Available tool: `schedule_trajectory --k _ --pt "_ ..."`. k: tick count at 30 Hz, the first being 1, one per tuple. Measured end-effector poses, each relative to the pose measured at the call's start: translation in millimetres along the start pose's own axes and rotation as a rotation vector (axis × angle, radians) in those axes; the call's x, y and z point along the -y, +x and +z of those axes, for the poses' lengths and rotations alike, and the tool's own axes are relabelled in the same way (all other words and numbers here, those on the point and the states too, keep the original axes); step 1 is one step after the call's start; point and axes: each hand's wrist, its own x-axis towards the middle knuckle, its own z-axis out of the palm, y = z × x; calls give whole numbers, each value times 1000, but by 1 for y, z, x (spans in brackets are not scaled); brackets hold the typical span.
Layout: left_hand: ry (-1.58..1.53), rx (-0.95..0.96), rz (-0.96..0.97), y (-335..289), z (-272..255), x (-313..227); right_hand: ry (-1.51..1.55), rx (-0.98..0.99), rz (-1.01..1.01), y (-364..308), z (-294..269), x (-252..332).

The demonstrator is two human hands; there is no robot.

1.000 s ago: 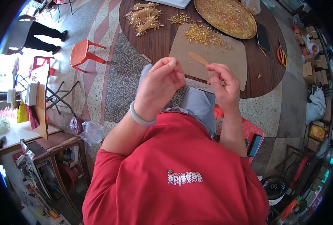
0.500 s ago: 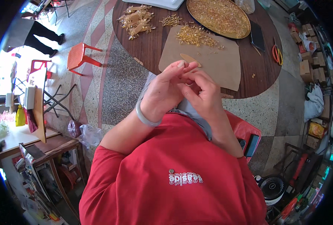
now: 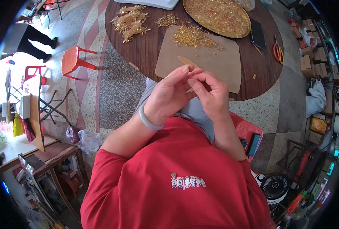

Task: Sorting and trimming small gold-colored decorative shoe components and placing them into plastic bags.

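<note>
My left hand [image 3: 165, 93], with a pale bangle [image 3: 149, 119] on its wrist, is raised in front of my body at the near edge of the table. Its thumb and fingers are curled together. Against its fingertips press the thumb and fingers of my right hand [image 3: 213, 95], closed in a pinch. Whatever sits between the fingertips is too small or hidden to make out. Just beyond them a flat, light-brown pointed strip [image 3: 187, 61] lies on a tan sheet [image 3: 226, 65]. Farther up the sheet is a loose heap of small golden, clear-looking pieces [image 3: 194, 37].
A round tray [image 3: 249, 26] full of similar pieces stands at the far side of the brown table [image 3: 139, 53]. Bundles of pieces on strips [image 3: 129, 23], a dark phone-like slab [image 3: 258, 34] and orange-handled scissors [image 3: 279, 53] lie around. A red stool [image 3: 71, 61] stands left.
The whole view has shifted slightly. My right thumb has come up toward the fingertips, and the right hand has turned a little. Both hands remain together in front of me.
</note>
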Motion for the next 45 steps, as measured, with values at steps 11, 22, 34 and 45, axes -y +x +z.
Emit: schedule_trajectory --k 11,22,34,45 --pt "169 56 14 6 -7 -10 -61 -76 84 5 -11 -3" --pt "523 -21 147 5 -17 -6 -144 -96 98 8 -20 -13" --pt "443 8 210 9 -20 -3 71 -25 264 7 -20 -13" --pt "647 56 360 10 -19 0 652 4 464 9 -23 -16"
